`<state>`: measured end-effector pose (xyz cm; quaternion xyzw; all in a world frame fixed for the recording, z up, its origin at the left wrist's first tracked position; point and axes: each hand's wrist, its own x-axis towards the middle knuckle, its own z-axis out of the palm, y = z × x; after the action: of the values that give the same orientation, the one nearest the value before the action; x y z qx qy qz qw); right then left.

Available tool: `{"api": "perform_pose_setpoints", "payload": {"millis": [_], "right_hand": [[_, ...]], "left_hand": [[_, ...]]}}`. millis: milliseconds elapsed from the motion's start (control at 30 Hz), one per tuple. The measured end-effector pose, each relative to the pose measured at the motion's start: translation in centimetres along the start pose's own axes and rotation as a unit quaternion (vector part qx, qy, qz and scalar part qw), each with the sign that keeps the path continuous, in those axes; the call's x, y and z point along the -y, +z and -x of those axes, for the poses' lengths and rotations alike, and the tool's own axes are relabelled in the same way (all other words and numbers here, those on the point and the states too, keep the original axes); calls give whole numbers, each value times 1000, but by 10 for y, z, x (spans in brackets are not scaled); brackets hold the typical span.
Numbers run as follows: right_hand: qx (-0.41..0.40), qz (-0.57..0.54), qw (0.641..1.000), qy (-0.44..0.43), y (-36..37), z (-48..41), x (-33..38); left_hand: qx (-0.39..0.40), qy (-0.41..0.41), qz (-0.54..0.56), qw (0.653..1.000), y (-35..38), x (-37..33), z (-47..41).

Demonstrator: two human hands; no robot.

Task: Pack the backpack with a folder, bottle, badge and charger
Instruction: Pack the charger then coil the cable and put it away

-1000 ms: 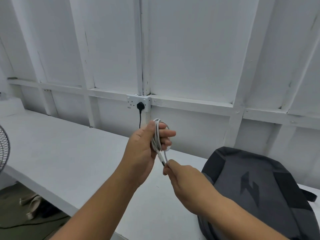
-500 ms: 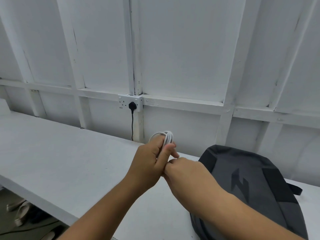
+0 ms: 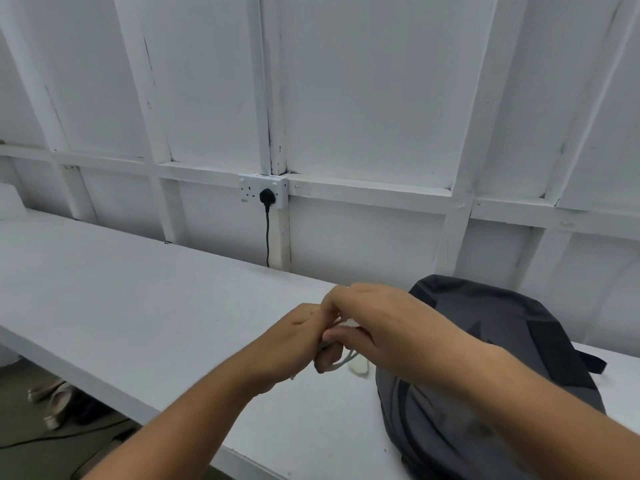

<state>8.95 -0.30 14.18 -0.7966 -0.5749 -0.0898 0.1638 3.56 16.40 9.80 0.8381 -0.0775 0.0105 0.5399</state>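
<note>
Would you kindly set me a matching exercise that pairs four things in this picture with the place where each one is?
Things
1. white cable
2. backpack
3. black plug
4. shoes

Places
A. in the wall socket
B. on the floor, at the lower left
C. held between the left hand and the right hand
D. lying on the table, at the right

Pairs: 1-C, 2-D, 3-A, 4-B
</note>
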Motion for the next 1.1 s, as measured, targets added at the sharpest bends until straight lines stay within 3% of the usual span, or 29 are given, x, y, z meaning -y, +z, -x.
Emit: {"api": "perform_pose_setpoints", "payload": {"millis": [100,167,300,467,600,733,800,933,1100], "right_hand": [[38,38,997,-48,-6,-2,0],[28,-4,1000,-10,-13,-1,-8],[-8,-153,988,36,-9,9,-24],[-40,-238,969,59,9,17,-18],[-99,-328,928,150,38,23,-5],[-193,-440,840,251,73,31,7],[-230,-455,815,275,80,32,9],[-296,-420,813,275,76,24,8],[-384,-366,812,244,56,16,11]], "left_hand": [[64,-23,137,988,12,3,5],[112,-18,213,970,15,6,5],[132,7,188,973,9,13,7],[148,1,175,973,10,18,17],[228,-51,286,929,16,15,20],[111,-108,230,961,31,13,24],[47,-117,209,970,39,13,25],[-79,-37,119,989,49,13,19],[-186,94,13,978,59,18,14]]}}
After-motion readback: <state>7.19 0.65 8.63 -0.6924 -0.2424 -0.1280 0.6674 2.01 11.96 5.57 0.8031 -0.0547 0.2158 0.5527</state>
